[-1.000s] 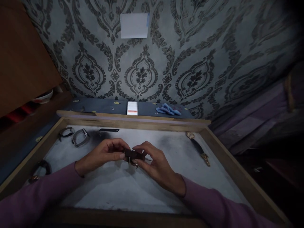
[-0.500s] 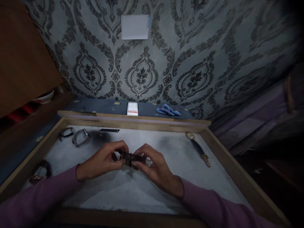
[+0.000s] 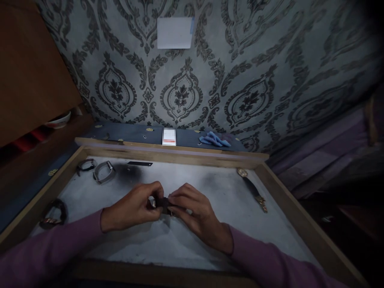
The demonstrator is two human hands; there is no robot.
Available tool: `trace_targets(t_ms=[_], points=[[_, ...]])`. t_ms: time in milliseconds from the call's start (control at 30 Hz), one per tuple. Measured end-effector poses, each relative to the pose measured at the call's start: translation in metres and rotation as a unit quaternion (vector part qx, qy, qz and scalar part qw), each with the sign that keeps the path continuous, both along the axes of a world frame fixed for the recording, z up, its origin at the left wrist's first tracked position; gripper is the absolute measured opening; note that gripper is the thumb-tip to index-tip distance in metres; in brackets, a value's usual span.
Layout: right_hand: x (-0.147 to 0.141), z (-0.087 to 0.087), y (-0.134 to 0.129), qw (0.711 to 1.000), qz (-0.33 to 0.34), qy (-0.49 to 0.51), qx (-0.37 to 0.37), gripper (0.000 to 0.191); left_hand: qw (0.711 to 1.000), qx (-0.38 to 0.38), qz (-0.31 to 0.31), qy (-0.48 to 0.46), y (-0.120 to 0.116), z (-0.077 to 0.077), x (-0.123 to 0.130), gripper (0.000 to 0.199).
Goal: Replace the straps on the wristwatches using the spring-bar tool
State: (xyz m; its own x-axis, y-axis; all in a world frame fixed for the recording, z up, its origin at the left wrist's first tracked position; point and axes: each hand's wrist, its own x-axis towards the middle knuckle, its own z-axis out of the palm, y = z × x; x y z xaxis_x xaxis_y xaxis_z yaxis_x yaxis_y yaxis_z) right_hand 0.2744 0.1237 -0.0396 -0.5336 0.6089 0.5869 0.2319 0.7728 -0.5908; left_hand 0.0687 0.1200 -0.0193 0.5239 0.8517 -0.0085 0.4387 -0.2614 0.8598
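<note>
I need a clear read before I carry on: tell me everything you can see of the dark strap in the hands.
The dark strap looks blackish brown and flat, perhaps leather. A bright glint, possibly metal, shows by its left end. It lies roughly crosswise over the pale floor of the wooden tray, pinched between the left hand and the right hand. Fingers cover both ends, so whether it is fastened cannot be told.

A dark strap-like piece (image 3: 165,205) with small metallic glints is held crosswise, partly hidden, between both hands' fingers (image 3: 158,188).
</note>
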Motion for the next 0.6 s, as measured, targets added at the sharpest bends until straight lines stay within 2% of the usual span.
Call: trace_targets(t_ms=[200,600], points=[[0.0,-0.001,-0.001,1.0,0.008,-0.005,0.009,0.012,0.999,-0.038,0.007,-0.012,-0.002,-0.001,0.004,0.008],[-0.001,-0.006,-0.004,1.0,0.007,0.013,0.018,0.017,0.995,-0.077,0.036,-0.05,-0.005,-0.011,0.009,0.02]])
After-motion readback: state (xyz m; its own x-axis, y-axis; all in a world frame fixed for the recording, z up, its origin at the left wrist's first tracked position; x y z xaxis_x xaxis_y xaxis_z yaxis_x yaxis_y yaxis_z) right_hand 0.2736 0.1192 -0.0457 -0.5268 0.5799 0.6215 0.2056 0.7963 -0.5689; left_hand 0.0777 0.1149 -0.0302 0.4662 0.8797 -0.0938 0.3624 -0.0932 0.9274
